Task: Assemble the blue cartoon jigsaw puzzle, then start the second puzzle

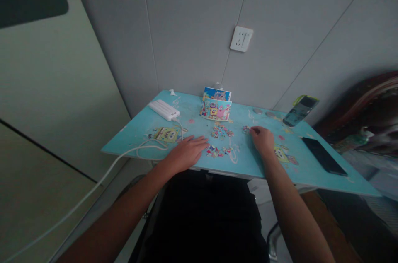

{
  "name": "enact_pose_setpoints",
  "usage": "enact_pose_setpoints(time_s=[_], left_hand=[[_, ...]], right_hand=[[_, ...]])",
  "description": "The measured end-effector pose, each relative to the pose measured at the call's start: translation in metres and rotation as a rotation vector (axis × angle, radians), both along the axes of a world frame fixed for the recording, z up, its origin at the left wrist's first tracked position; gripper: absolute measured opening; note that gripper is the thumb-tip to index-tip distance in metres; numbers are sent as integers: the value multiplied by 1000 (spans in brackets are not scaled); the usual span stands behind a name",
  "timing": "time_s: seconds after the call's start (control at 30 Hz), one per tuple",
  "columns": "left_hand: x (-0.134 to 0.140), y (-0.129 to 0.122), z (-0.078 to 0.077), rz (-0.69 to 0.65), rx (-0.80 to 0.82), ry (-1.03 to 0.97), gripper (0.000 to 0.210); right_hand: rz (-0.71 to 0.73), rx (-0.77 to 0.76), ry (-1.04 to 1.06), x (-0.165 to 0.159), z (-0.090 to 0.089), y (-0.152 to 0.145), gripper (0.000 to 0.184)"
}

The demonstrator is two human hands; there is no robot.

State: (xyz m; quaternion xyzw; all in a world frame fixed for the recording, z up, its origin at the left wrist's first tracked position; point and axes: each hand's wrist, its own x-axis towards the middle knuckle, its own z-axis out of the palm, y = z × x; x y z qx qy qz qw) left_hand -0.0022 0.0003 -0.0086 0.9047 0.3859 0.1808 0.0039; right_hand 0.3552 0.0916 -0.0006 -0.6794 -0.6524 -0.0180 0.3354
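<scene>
Mostly, the small pieces (222, 131) lie in loose, mottled, multicoloured clusters.

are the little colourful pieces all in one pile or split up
Split up: one cluster of pieces lies before the cartoon card, another by the left hand, a few at the right hand.

Grey wall (192, 27) with a white socket (241, 39) at upper center. Mid-frame, a light-blue counter (248, 165) printed with cartoon figures. On it, left of center, a white power bank (164, 109), its white cable (133, 149) running to the lower left corner; at right, a flat black device (323, 156). Far right, dark carved furniture (357, 96).
</scene>
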Motion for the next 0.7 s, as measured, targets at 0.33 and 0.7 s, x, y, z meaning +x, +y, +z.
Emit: enact_pose_setpoints(time_s=[0.33, 0.7], left_hand=[[0, 1, -2, -1, 1, 6, 43], [-1, 4, -5, 0, 2, 8, 45]], right_hand=[[415, 20, -156, -47, -1, -5, 25], [548, -24, -130, -59, -6, -3, 19]])
